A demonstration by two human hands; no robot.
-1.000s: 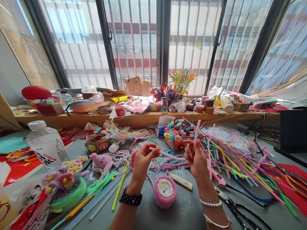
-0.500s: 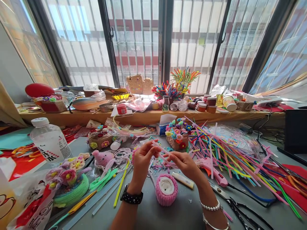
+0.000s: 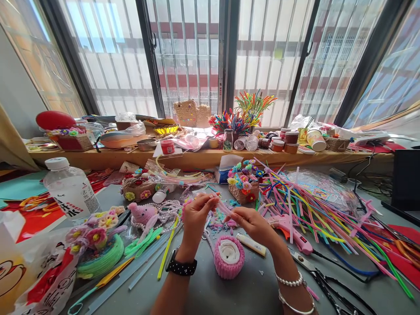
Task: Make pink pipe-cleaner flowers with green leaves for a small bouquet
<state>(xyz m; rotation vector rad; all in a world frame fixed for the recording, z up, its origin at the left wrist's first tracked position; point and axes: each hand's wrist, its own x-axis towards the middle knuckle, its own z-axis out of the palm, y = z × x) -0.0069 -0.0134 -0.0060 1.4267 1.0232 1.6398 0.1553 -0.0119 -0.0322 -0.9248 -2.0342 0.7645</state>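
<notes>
Can't tell from my end where the pink strip (image 3: pixel 224 208) stops, since my left hand (image 3: pixel 197 213) and right hand (image 3: pixel 252 222) cover bits of it. Bottom edge chops the scissors (image 3: pixel 319 279) and bag (image 3: pixel 46 292), right edge the screen (image 3: pixel 407 179).

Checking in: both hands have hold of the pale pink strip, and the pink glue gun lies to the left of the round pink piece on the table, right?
Not quite: the pink glue gun lies to the right of the round pink piece, as the head view shows.
</notes>
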